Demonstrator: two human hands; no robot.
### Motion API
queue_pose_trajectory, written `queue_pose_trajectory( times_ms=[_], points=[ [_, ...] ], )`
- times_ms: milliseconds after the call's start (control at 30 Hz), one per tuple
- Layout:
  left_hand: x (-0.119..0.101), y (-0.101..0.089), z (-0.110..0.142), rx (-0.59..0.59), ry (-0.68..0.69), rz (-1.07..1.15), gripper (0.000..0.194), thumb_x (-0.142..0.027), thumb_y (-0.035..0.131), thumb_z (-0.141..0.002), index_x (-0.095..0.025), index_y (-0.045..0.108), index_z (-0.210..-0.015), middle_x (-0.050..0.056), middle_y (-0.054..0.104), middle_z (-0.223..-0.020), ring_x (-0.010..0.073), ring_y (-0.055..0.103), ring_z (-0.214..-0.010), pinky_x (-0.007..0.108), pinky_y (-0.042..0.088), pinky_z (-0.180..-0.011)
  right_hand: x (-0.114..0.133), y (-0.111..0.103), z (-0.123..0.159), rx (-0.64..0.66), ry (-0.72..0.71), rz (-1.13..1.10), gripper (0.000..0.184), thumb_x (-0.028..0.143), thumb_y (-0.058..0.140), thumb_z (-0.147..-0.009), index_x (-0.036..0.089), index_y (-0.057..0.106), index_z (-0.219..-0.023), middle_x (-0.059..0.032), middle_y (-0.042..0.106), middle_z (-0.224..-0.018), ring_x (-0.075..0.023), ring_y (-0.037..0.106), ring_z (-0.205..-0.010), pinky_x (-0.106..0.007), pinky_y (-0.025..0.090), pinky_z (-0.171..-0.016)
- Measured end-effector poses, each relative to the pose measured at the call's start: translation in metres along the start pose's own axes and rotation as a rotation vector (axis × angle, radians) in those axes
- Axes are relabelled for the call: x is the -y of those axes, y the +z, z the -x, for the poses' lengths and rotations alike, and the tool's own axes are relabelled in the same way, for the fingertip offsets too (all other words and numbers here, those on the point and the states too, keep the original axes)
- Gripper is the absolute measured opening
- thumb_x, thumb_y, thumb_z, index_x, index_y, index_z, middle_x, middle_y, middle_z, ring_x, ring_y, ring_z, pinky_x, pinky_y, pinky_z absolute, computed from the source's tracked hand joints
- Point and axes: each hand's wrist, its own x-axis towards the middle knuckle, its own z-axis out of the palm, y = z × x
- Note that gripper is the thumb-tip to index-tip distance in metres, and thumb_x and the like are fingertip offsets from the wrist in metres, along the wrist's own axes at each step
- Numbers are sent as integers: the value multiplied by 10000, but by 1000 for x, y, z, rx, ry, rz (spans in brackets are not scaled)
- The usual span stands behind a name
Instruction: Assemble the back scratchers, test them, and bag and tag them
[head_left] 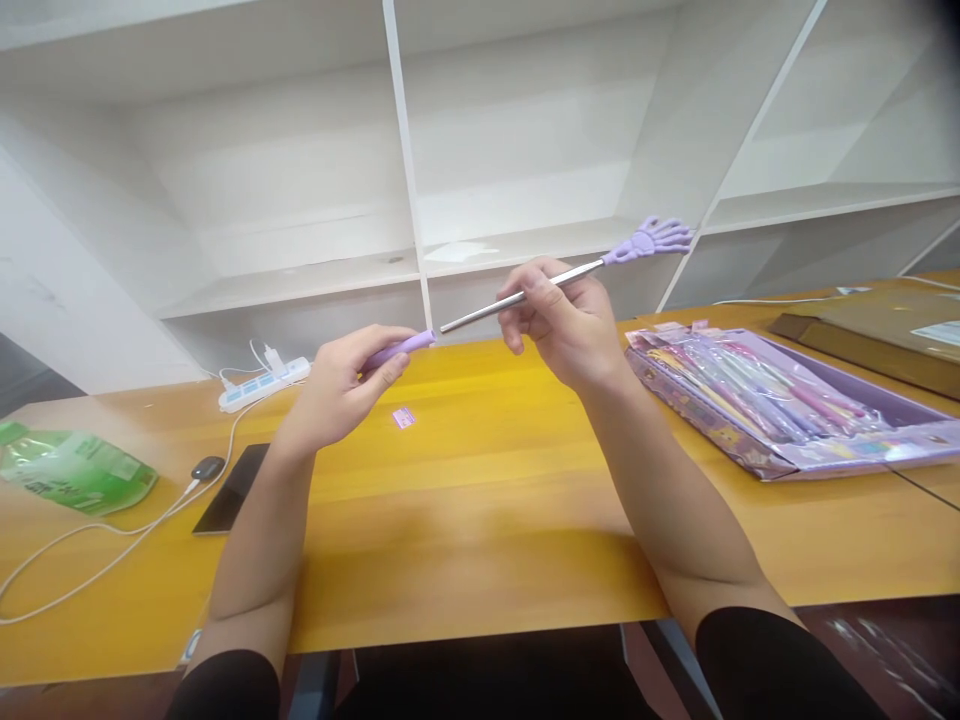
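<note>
My left hand (341, 385) is closed around a purple handle (401, 349), its end sticking out past the fingers toward the right. Between thumb and fingers, my right hand (562, 315) grips a silver metal rod (480, 314) tipped with a purple hand-shaped head (651, 240), like a back scratcher. The rod slants up to the right. Its bare lower end lies close to the handle's end, with a small gap showing between them. On the table below is a small pink-and-purple printed card (403, 417).
To the right, a purple display box (787, 460) holds several wrapped, colourful sticks, with a brown cardboard box (885, 335) behind. A green bag (79, 470), phone (234, 490), white cable and power strip (264, 384) lie left. White shelving (517, 150) stands behind the table.
</note>
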Motion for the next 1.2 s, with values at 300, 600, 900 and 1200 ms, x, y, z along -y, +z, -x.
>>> queue_pose_trajectory(
  times_ms=[300, 600, 900, 1200],
  points=[
    [3, 1, -2, -74, 97, -116, 396, -496, 531, -1153, -299, 809, -1356, 40, 687, -888, 196, 628, -823, 330, 479, -777, -4, 5, 2, 35, -1, -8, 505, 702, 810, -952, 200, 777, -996, -11, 722, -799, -117, 674, -590, -283, 590, -603],
    [16, 7, -5, -138, 249, -182, 335, -376, 533, -1170, -256, 819, -1297, 16, 655, -817, 158, 597, -741, 284, 466, -725, -11, 9, 3, 39, -38, -16, 456, 670, 828, -953, 216, 834, -990, -15, 773, -776, -133, 709, -599, -300, 642, -637],
    [17, 5, -6, -127, 257, -246, 345, -372, 494, -1186, -235, 798, -1279, 12, 671, -820, 158, 615, -739, 284, 469, -718, -10, -2, -1, 158, 23, 38, 568, 761, 781, -944, 222, 810, -1119, -31, 776, -855, -157, 735, -673, -327, 645, -675],
    [30, -6, -6, -205, 256, -434, 340, -367, 459, -1196, -231, 770, -1207, 36, 736, -874, 201, 675, -808, 315, 471, -739, -10, -55, -15, -103, -41, 179, 448, 700, 715, -1030, 270, 674, -1147, 11, 626, -763, -127, 557, -580, -306, 466, -540]
  ],
)
